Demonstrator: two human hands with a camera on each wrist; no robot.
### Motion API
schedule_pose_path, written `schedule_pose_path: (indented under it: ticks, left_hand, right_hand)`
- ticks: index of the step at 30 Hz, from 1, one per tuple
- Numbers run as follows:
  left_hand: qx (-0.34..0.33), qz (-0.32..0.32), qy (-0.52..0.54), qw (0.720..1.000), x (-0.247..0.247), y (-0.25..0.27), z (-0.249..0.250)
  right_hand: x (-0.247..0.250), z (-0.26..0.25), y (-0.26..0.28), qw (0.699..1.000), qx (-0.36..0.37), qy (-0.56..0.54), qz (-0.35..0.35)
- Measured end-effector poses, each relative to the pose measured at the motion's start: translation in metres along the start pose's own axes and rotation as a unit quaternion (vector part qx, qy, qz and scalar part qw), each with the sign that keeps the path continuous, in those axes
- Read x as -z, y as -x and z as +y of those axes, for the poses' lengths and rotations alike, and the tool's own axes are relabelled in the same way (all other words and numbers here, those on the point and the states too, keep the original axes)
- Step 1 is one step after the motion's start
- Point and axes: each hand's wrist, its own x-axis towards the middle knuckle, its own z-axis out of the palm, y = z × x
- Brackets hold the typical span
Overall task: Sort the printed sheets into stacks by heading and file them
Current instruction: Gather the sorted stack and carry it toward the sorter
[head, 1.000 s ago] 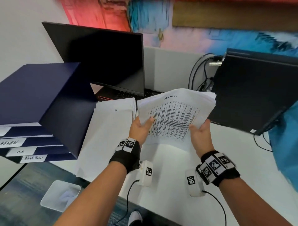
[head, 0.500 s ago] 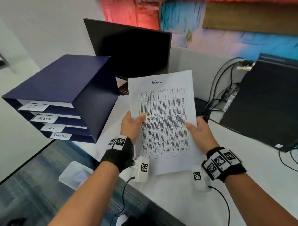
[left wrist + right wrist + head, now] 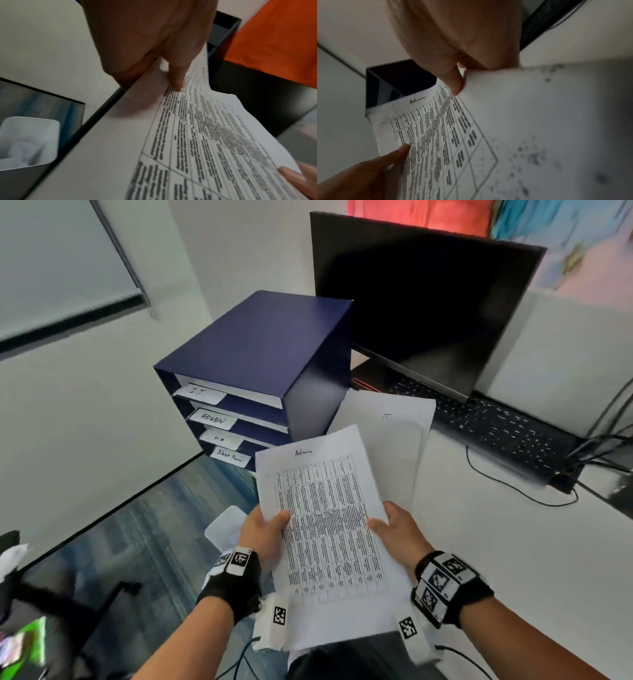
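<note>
I hold a stack of printed sheets headed "Admin", a table of dense text on top, in front of me. My left hand grips its left edge, thumb on top. My right hand pinches the right edge, thumb on the page. A dark blue file organiser stands on the desk beyond the sheets, its slots labelled IT, ADMIN, H.R and Blank Paper. More white sheets lie on the desk beside the organiser; one is marked IT.
A black monitor and keyboard stand at the back of the white desk, with cables trailing right. A white bin sits on the floor left of the desk edge. A chair base shows at lower left.
The view has swung left, so the organiser now sits ahead of the sheets. Both hands keep their hold on the Admin stack, which now points toward the organiser's slots.
</note>
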Motion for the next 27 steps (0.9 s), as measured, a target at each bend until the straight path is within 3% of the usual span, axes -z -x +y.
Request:
schedule_pose_path:
  ticks: [4, 15, 27]
  left_hand:
    - [0.054, 0.013, -0.006, 0.998, 0.046, -0.019, -0.020]
    - [0.076, -0.010, 0.026, 0.997, 0.131, -0.056, -0.043]
    - [0.036, -0.018, 0.051, 0.998, 0.173, -0.105, -0.006]
  right_hand:
    - [-0.049, -0.009, -0.011, 0.998, -0.019, -0.010, -0.053]
    - [-0.129, -0.027, -0.042, 0.991, -0.044, 0.015, -0.123]
    - [-0.164, -0.067, -0.068, 0.995, -0.015, -0.025, -0.097]
